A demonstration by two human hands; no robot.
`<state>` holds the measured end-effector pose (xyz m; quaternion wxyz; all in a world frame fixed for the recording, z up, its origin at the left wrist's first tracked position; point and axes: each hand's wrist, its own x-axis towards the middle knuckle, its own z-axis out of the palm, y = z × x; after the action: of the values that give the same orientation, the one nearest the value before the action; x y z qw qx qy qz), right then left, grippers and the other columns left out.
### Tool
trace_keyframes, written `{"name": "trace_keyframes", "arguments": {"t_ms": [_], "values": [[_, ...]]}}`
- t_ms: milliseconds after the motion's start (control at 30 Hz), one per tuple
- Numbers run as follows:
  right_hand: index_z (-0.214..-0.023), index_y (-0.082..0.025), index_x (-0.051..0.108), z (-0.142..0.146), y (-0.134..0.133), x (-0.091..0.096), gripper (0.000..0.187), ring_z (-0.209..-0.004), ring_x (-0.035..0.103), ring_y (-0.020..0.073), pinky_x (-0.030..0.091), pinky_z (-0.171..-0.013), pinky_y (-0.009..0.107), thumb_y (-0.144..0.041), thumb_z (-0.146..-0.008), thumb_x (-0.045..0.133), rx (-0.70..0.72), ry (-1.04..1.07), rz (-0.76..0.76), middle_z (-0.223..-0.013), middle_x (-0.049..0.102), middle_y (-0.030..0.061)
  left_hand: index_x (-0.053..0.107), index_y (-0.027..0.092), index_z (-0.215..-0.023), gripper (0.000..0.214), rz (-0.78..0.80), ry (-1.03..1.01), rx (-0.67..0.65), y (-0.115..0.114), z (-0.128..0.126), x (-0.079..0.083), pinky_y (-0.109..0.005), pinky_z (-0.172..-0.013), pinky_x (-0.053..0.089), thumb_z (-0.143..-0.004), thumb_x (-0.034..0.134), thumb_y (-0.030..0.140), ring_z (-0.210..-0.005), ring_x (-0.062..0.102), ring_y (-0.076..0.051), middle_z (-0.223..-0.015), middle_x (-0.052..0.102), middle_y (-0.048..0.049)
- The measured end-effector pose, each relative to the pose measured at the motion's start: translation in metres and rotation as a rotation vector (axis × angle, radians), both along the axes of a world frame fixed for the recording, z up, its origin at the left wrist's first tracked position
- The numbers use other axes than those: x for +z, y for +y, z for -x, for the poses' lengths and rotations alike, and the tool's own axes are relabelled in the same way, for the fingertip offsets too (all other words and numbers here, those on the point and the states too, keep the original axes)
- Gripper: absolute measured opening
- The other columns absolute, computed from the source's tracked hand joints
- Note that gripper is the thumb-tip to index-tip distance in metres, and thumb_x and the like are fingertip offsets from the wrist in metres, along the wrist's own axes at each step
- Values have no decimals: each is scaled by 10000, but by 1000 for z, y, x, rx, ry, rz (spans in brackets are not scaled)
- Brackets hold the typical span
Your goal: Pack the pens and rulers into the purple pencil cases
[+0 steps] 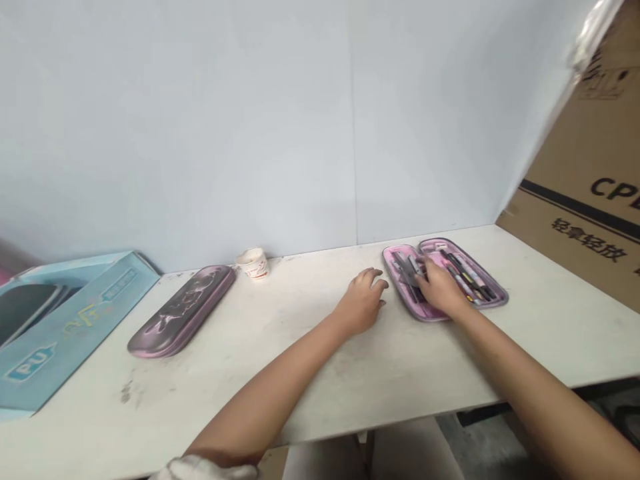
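An open pencil case (493, 304) with a pink lining lies on the right side of the table, its two halves spread flat. Several pens (467, 277) fill the right half, and grey and dark items (406, 270) lie in the left half. My right hand (440, 288) reaches into the left half, fingers closed around a greyish thing that I cannot make out. To the left of the case, my left hand (364, 300) hovers near the tabletop, fingers apart and bent, with nothing in it. A second pencil case (183, 312), dark with pink edges, lies closed farther left.
A white paper cup (253, 263) stands by the wall behind the closed case. At the far left is a light blue box (75, 333) with dark cases inside. A large cardboard carton (585, 193) rises at the right. The table's (320, 400) front edge is close to me.
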<state>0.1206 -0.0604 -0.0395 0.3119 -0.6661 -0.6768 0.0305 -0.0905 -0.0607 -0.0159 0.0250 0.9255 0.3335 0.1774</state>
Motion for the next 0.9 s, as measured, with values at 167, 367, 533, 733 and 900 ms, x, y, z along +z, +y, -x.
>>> {"name": "trace_keyframes", "arguments": {"t_ms": [167, 367, 533, 733, 900], "values": [[-1075, -125, 583, -52, -10, -8, 344, -1019, 527, 254, 380, -897, 360, -311, -851, 400, -59, -157, -3, -1043, 599, 157, 444, 193, -1164, 402, -24, 174, -26, 16, -45, -3, -490, -1010, 303, -770, 520, 180, -1263, 307, -273, -1327, 374, -142], [-1128, -63, 568, -106, -21, -16, 431, -1004, 505, 293, 367, -870, 399, -337, -848, 388, -287, -225, 13, -1060, 575, 216, 525, 193, -1036, 339, -45, 260, -88, 14, -34, 10, -526, -1036, 229, -699, 557, 175, -1308, 230, -308, -1380, 344, -111], [-866, -124, 666, -89, -2, -13, 413, -930, 555, 238, 340, -891, 371, -359, -871, 326, -44, -179, 172, -896, 655, 148, 529, 169, -1011, 308, 46, 320, -253, -18, -3, 27, -490, -1070, 195, -709, 569, 212, -1247, 360, -282, -1277, 475, -128], [-817, -168, 643, -27, 29, 13, 429, -781, 583, 180, 411, -714, 276, -455, -864, 328, 247, 158, 232, -838, 669, 70, 501, 158, -1028, 376, 94, 305, -200, -46, 10, 49, -480, -1061, 221, -792, 520, 450, -1050, 520, -260, -1040, 584, -122], [-939, -152, 634, -9, 25, 19, 523, -863, 605, 191, 443, -809, 302, -588, -818, 372, 452, 849, 305, -922, 676, 63, 375, 156, -1256, 643, 9, 171, -125, -22, -2, 64, -434, -1049, 260, -755, 550, 521, -1253, 350, -276, -1324, 410, -157]]}}
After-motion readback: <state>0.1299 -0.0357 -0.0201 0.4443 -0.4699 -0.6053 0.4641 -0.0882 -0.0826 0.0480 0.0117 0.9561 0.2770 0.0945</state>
